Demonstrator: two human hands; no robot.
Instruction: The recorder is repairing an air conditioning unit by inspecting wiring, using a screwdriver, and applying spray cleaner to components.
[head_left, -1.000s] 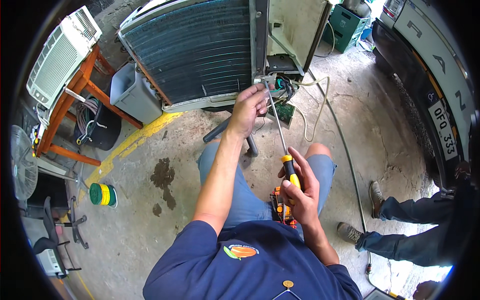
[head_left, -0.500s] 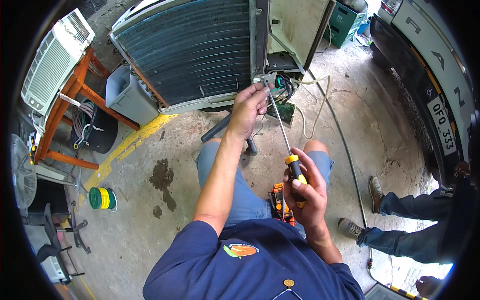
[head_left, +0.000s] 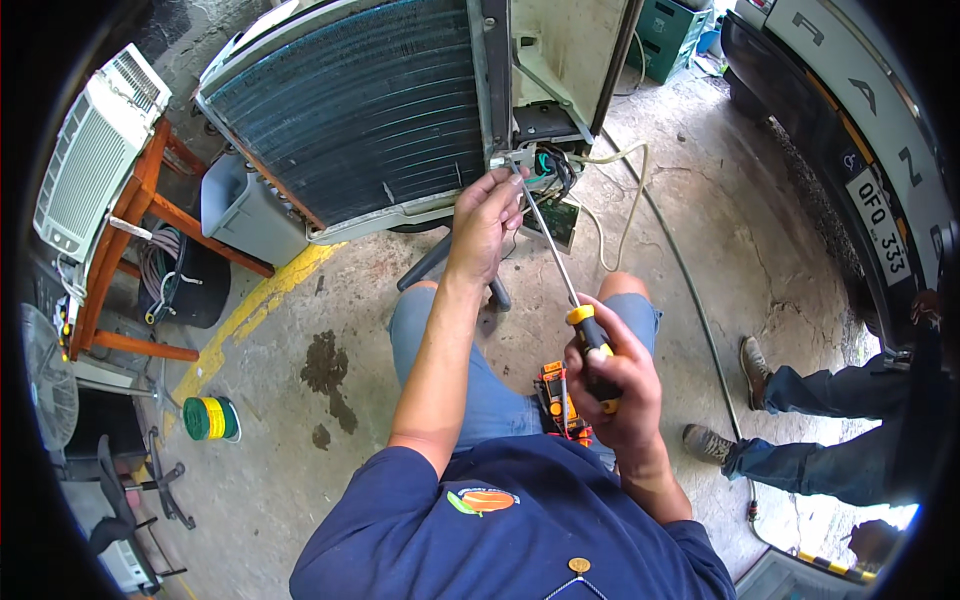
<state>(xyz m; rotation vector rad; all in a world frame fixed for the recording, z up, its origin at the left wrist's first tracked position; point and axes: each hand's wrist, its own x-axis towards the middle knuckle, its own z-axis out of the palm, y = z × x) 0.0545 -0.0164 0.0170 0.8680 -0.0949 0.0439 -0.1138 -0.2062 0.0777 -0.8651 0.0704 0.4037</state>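
Note:
My right hand [head_left: 625,375] is closed round the black and yellow handle of a long screwdriver [head_left: 551,243]. Its shaft slants up and away to a small metal bracket [head_left: 512,158] at the lower right corner of an air conditioner unit [head_left: 370,110]. By the tip, the thumb and fingertips of my left hand [head_left: 487,215] pinch together against the shaft. Whether they also hold a small part is hidden. Black and green wires [head_left: 552,170] bunch just right of the bracket, and a green circuit board [head_left: 560,222] hangs below them.
An orange multimeter [head_left: 560,400] rests at my lap. Left are a wooden stand [head_left: 150,200] bearing another air conditioner, a grey bin [head_left: 250,205] and a green-yellow wire spool [head_left: 210,418]. Along the right run a hose [head_left: 690,275], a parked vehicle [head_left: 860,130] and another person's legs [head_left: 810,430].
The screwdriver handle has turned in my right hand, showing more black, and my thumb has shifted on it. The view has swung slightly, moving the air conditioner leftward. My left hand keeps its pinch.

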